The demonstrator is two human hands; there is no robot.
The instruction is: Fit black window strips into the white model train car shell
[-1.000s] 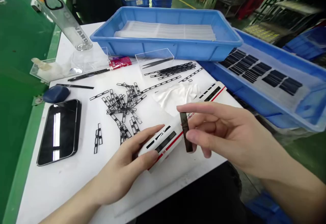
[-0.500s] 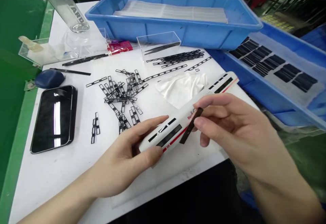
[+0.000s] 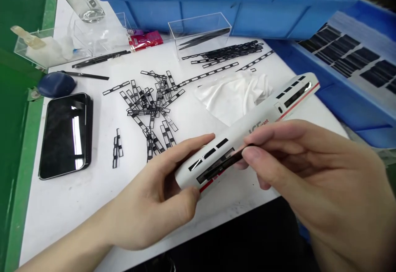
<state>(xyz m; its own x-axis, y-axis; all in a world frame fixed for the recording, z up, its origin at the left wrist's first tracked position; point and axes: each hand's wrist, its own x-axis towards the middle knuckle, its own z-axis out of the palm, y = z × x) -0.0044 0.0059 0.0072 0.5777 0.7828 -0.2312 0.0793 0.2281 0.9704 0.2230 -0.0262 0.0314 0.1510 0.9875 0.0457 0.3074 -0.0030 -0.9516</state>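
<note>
My left hand (image 3: pixel 161 199) grips the near end of a long white model train car shell (image 3: pixel 266 111) with a red stripe and black window slots, holding it above the table's front edge. My right hand (image 3: pixel 309 169) pinches a thin black window strip (image 3: pixel 224 164) between thumb and forefinger and presses it against a window opening in the shell's side. A tangle of empty black strip frames (image 3: pixel 151 109) lies on the white table (image 3: pixel 77 206) just beyond my left hand.
A black phone (image 3: pixel 64 133) lies at the left, with a dark blue pouch (image 3: pixel 55 88) behind it. Clear plastic boxes (image 3: pixel 198 30) and a blue tray (image 3: pixel 229 3) stand at the back. A second blue tray (image 3: pixel 352 94) with black strips sits right. A clear plastic bag (image 3: pixel 232 94) lies mid-table.
My right hand turned the black strip from upright to lying along the shell and brought it onto the window opening. The view has moved closer and tilted down.
</note>
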